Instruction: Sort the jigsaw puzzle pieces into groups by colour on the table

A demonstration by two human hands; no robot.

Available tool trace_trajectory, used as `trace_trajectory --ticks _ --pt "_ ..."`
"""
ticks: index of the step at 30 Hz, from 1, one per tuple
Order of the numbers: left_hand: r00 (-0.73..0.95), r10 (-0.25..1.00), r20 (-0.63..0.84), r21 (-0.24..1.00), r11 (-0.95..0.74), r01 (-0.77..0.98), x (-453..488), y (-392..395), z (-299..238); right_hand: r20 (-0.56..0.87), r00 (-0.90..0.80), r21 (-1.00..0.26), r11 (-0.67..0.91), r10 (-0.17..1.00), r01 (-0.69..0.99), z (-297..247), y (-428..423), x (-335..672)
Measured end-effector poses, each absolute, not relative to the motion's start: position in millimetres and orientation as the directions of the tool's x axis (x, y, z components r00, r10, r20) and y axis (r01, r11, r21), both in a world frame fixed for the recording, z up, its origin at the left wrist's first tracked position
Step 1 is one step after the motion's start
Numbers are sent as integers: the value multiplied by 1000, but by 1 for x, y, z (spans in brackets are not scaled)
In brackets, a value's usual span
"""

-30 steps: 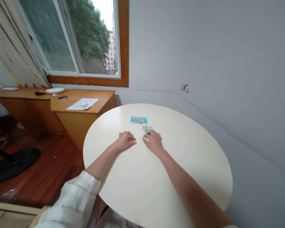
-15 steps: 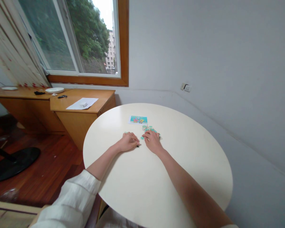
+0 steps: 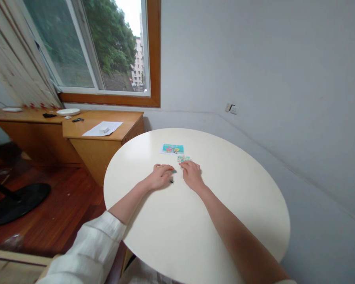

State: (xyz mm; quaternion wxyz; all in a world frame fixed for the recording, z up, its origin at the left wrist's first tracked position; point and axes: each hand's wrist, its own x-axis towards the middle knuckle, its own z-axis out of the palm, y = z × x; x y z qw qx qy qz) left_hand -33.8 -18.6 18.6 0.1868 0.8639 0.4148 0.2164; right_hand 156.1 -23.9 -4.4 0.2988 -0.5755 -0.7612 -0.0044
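Left hand point(image 3: 161, 176) curls by a teal jigsaw piece point(image 3: 174, 171), right hand point(image 3: 192, 174) arches over loose pieces point(image 3: 182, 158) piled at its eleven o'clock; neither grip is clear. No joined section shows.

- Between your left hand point(image 3: 161, 177) and your right hand point(image 3: 193, 173) you have only a narrow gap, with a small teal-green flat puzzle piece point(image 3: 174, 171) and a small dark piece point(image 3: 172, 181) at its left side.
- Straight ahead, the loose heap of flat green-and-beige puzzle pieces point(image 3: 182, 158) blocks you, partly under your right hand; just behind it lies the flat rectangular turquoise picture card point(image 3: 173, 149).
- To your right, the smooth round cream-white table point(image 3: 242, 173) gives you wide, bare room.
- Nearer you, the surface between your forearms is open.
- Beyond the far rim, the plain pale-grey wall point(image 3: 254, 59) limits reach.
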Motion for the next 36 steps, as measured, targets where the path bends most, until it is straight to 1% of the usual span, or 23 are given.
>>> trace_trajectory --ticks 2,4,6,9,14,19,26,32,36 --pt "615 767 184 442 -624 645 -32 -21 18 456 -87 -344 265 886 901 -1 -24 159" --pt "617 764 188 377 -636 673 -32 -21 17 451 -49 -335 220 891 916 2 -25 161" --pt "570 793 215 328 -609 722 -33 -18 15 450 -37 -324 201 892 925 3 -26 162" --pt "479 847 233 300 -531 793 -38 -12 13 448 -60 -300 213 892 930 2 -27 160" --pt "389 887 247 334 -456 825 -42 -6 11 441 -86 -289 232 893 929 -3 -24 159" --pt "354 895 271 377 -437 817 -42 -4 9 424 -107 -302 251 900 920 -5 -21 159" --pt "310 898 311 402 -420 814 -43 -3 9 398 -118 -280 243 910 929 -3 -22 158" --pt "279 900 335 435 -411 802 -42 -4 13 420 -111 -361 278 901 890 -9 -18 159" --pt "270 904 333 443 -402 801 -42 -5 14 418 -98 -383 273 903 883 -10 -18 159"
